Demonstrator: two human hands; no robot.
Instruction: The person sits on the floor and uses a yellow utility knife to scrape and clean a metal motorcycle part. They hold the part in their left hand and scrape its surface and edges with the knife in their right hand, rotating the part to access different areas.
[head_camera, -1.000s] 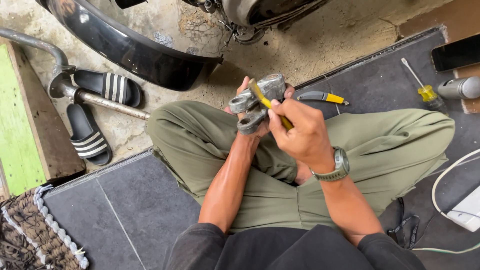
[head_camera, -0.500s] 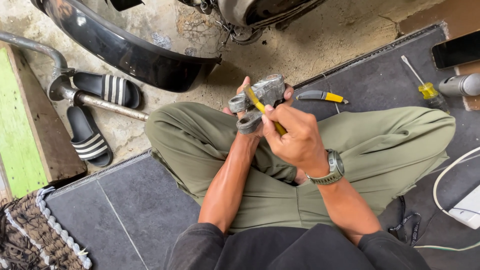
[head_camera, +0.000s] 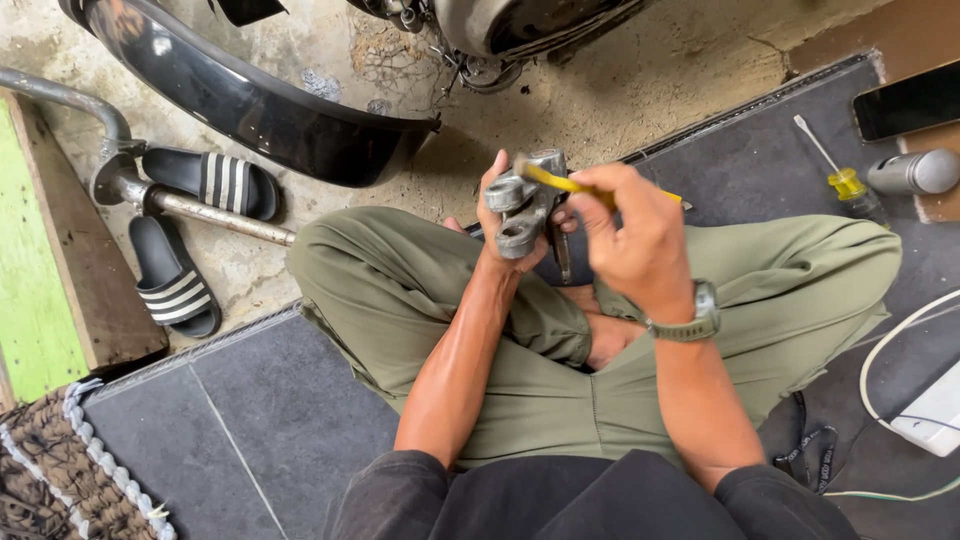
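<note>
Grey cast metal part (head_camera: 525, 205), with round bosses and bores, is held up in front of the chest above the crossed legs, not resting on anything. Left hand (head_camera: 500, 215) grips it from behind and below, fingers clenched round the body so the bored ends face up toward the camera; that looks like the reason for the raised, tilted hold: clear sight into the openings. Right hand (head_camera: 635, 235) is closed on a yellow-handled tool (head_camera: 560, 180), fingers pinched round the handle, tip laid across the top of the part and touching it near the upper boss. Exact tip type can't be made out, hand covers most of it. A watch (head_camera: 700, 310) sits on the right wrist. The person sits cross-legged in olive trousers (head_camera: 520, 380) on a dark floor mat (head_camera: 250, 430); the knees flank the work, so anything dropped would likely land in the lap. Further out: a yellow-handled screwdriver (head_camera: 845, 180) and a grey cylinder (head_camera: 915, 172) lie on the mat to the right, a phone (head_camera: 905, 100) beyond them, a white cable (head_camera: 885, 350) curving at the right edge. On the concrete to the left, a pair of striped sandals (head_camera: 190, 230), a metal pipe (head_camera: 215, 215) and a black curved fender (head_camera: 250, 100). Machine underside at top centre, well apart. Nothing blocks the hands; only the right hand itself hides the contact point.
</note>
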